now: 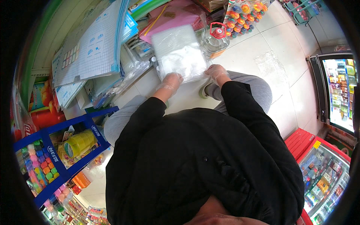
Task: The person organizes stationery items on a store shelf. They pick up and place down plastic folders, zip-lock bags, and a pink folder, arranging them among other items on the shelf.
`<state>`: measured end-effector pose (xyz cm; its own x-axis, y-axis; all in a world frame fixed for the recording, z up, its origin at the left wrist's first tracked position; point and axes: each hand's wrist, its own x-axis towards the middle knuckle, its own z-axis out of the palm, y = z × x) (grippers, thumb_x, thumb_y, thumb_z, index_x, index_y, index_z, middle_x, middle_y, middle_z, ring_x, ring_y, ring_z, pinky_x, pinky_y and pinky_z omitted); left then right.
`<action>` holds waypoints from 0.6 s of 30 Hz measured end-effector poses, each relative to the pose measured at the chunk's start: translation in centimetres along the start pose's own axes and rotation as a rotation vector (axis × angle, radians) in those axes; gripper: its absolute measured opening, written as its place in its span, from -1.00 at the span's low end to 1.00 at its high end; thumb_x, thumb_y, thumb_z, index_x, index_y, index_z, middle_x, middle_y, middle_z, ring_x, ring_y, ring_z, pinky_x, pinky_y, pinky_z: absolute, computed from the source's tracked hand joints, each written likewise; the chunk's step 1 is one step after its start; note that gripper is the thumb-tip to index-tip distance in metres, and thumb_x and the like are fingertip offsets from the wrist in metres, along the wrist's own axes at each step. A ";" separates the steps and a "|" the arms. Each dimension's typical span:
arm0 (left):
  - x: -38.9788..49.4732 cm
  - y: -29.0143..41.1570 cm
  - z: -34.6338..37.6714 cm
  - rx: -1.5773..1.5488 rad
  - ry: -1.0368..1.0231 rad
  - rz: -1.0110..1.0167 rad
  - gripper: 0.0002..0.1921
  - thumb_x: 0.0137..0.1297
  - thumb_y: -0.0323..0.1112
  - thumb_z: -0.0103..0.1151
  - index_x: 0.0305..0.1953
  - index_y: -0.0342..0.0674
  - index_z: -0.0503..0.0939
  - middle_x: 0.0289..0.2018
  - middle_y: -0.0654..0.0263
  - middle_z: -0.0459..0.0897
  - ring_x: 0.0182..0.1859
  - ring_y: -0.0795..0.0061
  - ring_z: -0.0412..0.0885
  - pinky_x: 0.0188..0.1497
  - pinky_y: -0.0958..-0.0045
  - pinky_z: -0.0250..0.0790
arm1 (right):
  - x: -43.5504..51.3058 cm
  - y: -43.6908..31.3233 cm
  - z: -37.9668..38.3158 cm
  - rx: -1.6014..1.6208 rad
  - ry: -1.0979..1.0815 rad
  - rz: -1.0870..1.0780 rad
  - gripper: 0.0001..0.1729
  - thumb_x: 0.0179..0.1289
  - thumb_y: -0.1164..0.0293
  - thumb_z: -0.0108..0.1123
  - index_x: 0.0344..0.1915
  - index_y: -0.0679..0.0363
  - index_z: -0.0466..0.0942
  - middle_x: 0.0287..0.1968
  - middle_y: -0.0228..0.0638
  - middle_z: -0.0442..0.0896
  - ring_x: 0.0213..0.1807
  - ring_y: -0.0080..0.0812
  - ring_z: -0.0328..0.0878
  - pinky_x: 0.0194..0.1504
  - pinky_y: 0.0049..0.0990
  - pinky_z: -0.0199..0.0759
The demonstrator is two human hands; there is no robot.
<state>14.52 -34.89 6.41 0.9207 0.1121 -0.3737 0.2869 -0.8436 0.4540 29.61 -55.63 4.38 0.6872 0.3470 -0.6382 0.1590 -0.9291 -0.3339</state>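
Observation:
A stack of clear plastic sleeves, wrapped in transparent film, lies in front of me. My left hand, in a thin clear disposable glove, grips its near left edge. At the near right corner, my right hand, gloved the same way, pinches the film. Both hands sit low between my bent knees, above the tiled floor. Just beyond the stack's right side stands a clear plastic jug with a red cap and handle. Pink plastic folders lie past its far edge.
Large white grid-printed sheets lean at left, with packaged goods beneath. A blue-framed rack holds yellow tape rolls. Orange-capped toys hang at the far right of the jug. A red-edged freezer and a lit display fridge stand right.

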 end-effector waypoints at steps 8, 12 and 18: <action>1.8 -0.1 0.0 0.173 0.001 -0.099 -0.65 0.24 -0.02 0.14 -0.22 -0.19 0.67 -0.20 0.08 0.66 -0.10 0.05 0.62 -0.03 0.12 0.44 | 7.0 6.1 6.7 0.267 0.116 -0.058 -0.61 0.33 0.14 0.16 -0.44 0.27 0.54 -0.58 -0.29 0.55 -0.54 -0.36 0.49 -0.42 -0.38 0.39; 0.8 -3.9 1.3 0.191 0.137 -0.210 -0.68 0.21 -0.04 0.20 -0.20 -0.16 0.66 -0.16 0.12 0.64 -0.09 0.06 0.61 -0.03 0.12 0.45 | 5.6 3.9 5.3 -0.016 0.010 -0.286 -0.61 0.30 0.19 0.18 -0.53 0.28 0.51 -0.66 -0.28 0.51 -0.65 -0.37 0.43 -0.53 -0.38 0.32; -2.1 -7.3 0.6 -0.150 0.368 -0.567 -0.56 0.14 0.00 0.29 -0.18 -0.29 0.59 -0.14 0.06 0.60 -0.08 0.11 0.59 -0.07 0.15 0.44 | 6.2 4.9 6.2 -0.112 0.113 -0.277 -0.60 0.23 0.25 0.23 -0.65 0.25 0.50 -0.66 -0.27 0.53 -0.66 -0.33 0.42 -0.53 -0.33 0.29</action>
<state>10.32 -29.30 3.41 0.6396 0.7078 -0.2998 0.7598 -0.5228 0.3865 30.27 -57.28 -5.48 0.6798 0.5786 -0.4507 0.4241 -0.8115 -0.4020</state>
